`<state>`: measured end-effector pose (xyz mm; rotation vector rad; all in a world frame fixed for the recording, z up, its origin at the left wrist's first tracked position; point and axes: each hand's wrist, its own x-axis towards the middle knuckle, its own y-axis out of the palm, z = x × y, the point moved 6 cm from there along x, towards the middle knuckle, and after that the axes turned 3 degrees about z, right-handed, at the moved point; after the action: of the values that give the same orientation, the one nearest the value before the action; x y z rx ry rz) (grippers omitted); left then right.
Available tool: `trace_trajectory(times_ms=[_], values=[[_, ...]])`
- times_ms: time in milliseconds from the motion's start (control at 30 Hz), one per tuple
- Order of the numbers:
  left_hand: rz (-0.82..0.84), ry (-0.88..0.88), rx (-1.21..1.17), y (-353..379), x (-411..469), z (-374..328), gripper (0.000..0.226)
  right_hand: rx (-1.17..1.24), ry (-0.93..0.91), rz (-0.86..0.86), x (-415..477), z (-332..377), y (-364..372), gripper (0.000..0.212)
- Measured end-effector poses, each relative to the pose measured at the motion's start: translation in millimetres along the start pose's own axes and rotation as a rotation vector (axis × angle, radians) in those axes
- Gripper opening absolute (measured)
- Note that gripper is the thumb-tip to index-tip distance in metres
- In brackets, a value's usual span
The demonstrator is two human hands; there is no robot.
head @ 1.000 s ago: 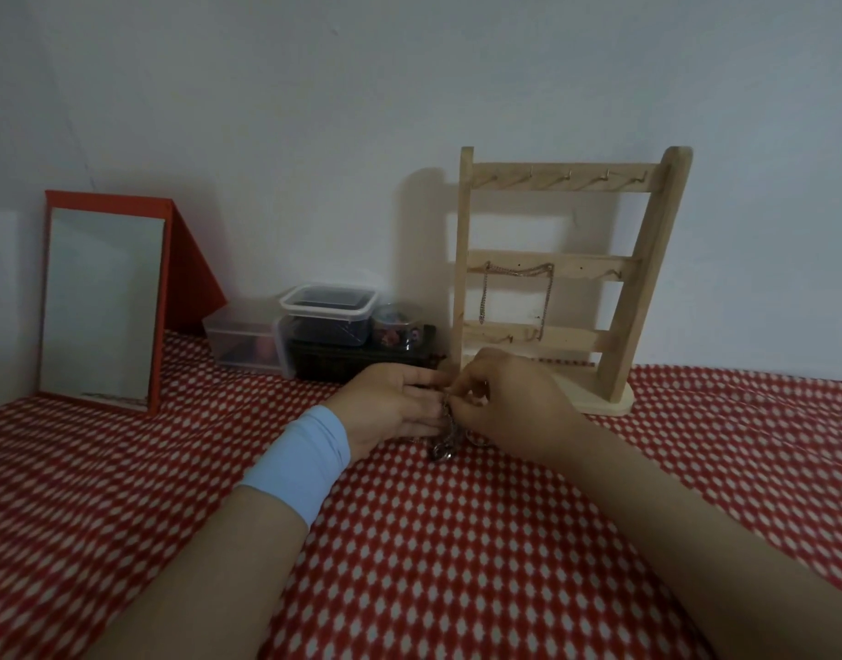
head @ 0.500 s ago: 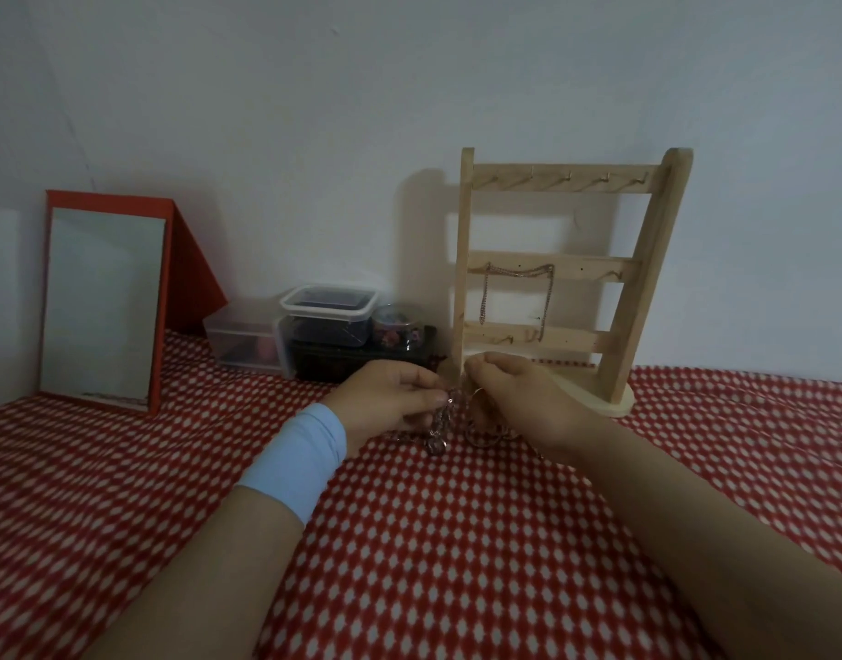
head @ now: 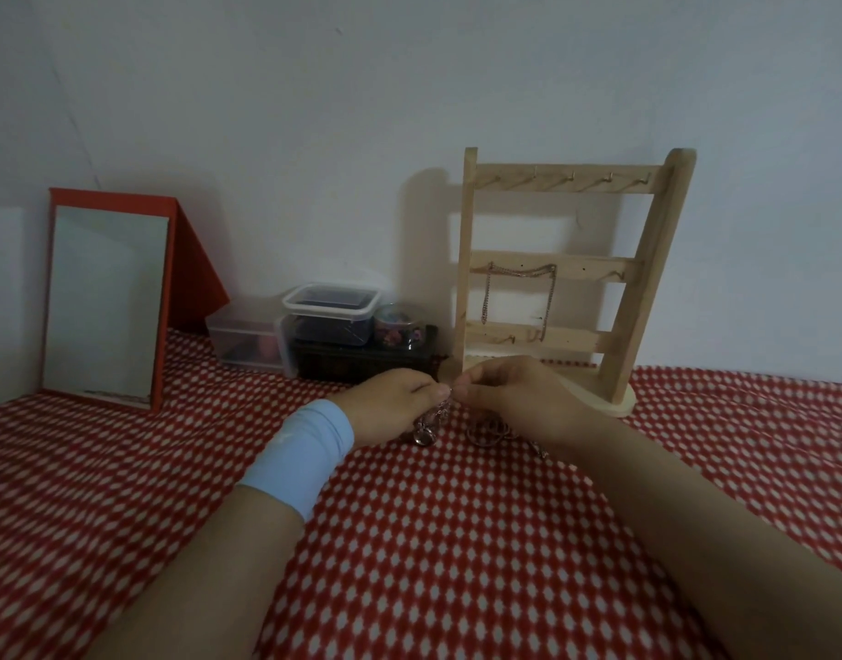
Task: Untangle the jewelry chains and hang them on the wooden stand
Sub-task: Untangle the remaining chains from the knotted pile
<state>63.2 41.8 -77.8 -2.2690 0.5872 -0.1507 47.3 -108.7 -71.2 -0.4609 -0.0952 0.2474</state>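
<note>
Compared with a second ago, the hands sit slightly apart and more of the tangle shows between them. A red-framed mirror (head: 107, 302) leans beside clear plastic boxes (head: 331, 316). The left hand (head: 388, 404), in a pale blue wristband (head: 300, 452), and the right hand (head: 519, 397) pinch the tangled chains (head: 431, 421), whose metal links droop onto the red checked cloth (head: 457, 540). A thin hung chain (head: 519, 271) drapes on the slatted wooden stand (head: 586, 265)

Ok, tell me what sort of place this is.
Likely a home dressing corner: a propped mirror, a stand with a chain hung on it, and boxes on a red patterned cloth.
</note>
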Motion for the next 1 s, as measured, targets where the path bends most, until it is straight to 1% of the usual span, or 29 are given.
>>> trace_trajectory(times_ms=[67, 133, 233, 300, 367, 433, 500, 533, 567, 633, 667, 700, 767, 833, 867, 933, 1000], values=[[-0.005, 0.029, -0.039, -2.1, -1.9, -1.5, 0.034, -0.015, 0.023, -0.024, 0.2, -1.5, 1.2, 0.016], [0.011, 0.042, -0.059, -5.7, -4.8, -1.4, 0.029, -0.043, 0.022, -0.046, 0.1, 0.0, 2.0, 0.017], [0.036, 0.000, 0.014, -11.3, -6.4, 4.1, 0.025, -0.077, -0.018, -0.055, -0.5, 6.0, 5.9, 0.020], [0.034, -0.024, 0.026, -13.7, -6.3, 6.6, 0.018, -0.057, -0.044, -0.062, -0.1, 7.8, 7.8, 0.023], [0.020, -0.021, -0.033, -15.9, -7.0, 6.2, 0.015, -0.005, -0.057, -0.079, 0.0, 9.1, 7.0, 0.022], [0.004, -0.009, -0.092, -19.9, -8.7, 6.0, 0.018, -0.003, -0.079, -0.104, -1.3, 11.5, 4.0, 0.022], [-0.008, -0.009, -0.109, -23.3, -9.6, 7.3, 0.030, -0.035, -0.083, -0.114, -2.8, 12.8, 2.0, 0.028], [-0.016, -0.012, -0.096, -24.5, -9.9, 7.6, 0.035, -0.006, -0.071, -0.105, -2.5, 11.7, 1.5, 0.033], [-0.026, -0.017, -0.083, -25.2, -10.2, 8.2, 0.038, 0.073, -0.051, -0.087, -2.4, 10.6, 1.8, 0.038], [-0.037, -0.014, -0.107, -24.6, -10.2, 9.0, 0.039, 0.323, -0.010, -0.022, -2.0, 9.8, 4.2, 0.045], [-0.035, -0.008, -0.150, -23.2, -10.0, 9.4, 0.038, 0.442, 0.001, 0.015, -3.4, 11.3, 5.8, 0.045], [-0.033, -0.001, -0.212, -22.0, -10.2, 10.0, 0.034, 0.503, 0.003, 0.036, -4.1, 12.1, 6.3, 0.045], [-0.040, 0.024, -0.362, -21.0, -10.6, 11.5, 0.028, 0.440, -0.018, 0.023, -5.3, 12.8, 3.4, 0.045], [-0.049, 0.061, -0.521, -21.1, -10.9, 12.5, 0.033, 0.318, -0.062, -0.030, -3.3, 11.0, -3.0, 0.038], [-0.045, 0.077, -0.606, -20.5, -11.4, 11.8, 0.036, 0.299, -0.072, -0.037, -1.1, 8.8, -4.6, 0.032], [-0.026, 0.102, -0.769, -18.1, -12.0, 8.3, 0.033, 0.337, -0.065, 0.007, 2.4, 3.8, -2.7, 0.019], [-0.016, 0.120, -0.905, -16.6, -13.1, 4.4, 0.021, 0.374, -0.069, 0.093, 2.1, 2.7, 4.1, 0.014]])
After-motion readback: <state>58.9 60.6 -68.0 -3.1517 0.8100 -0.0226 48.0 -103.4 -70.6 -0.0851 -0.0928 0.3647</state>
